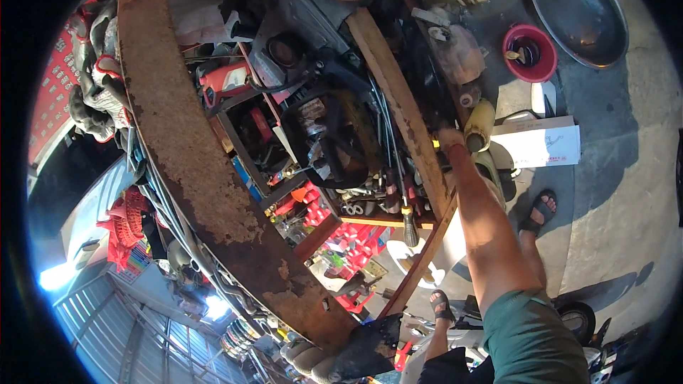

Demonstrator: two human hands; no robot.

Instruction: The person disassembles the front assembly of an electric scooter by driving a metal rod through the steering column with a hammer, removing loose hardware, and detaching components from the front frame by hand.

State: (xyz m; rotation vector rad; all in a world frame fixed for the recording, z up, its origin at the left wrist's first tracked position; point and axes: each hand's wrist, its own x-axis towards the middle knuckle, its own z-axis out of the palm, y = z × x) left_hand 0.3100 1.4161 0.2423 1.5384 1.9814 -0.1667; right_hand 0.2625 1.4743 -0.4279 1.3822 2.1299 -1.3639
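One hand of yours is in view: the bare right hand (449,139), just right of the long, worn brown wooden rail (395,92). Its fingers are shadowed; you cannot be confirmed as gripping anything. Nearest, also right of the rail, is the yellow-green plastic bottle with dark cap (481,119). Left of the rail, the black plastic tray (347,176) apparently keeps loose items together; the black-handled screwdriver with yellow collar (409,229) lies handle outward, presumably for easy grasping.
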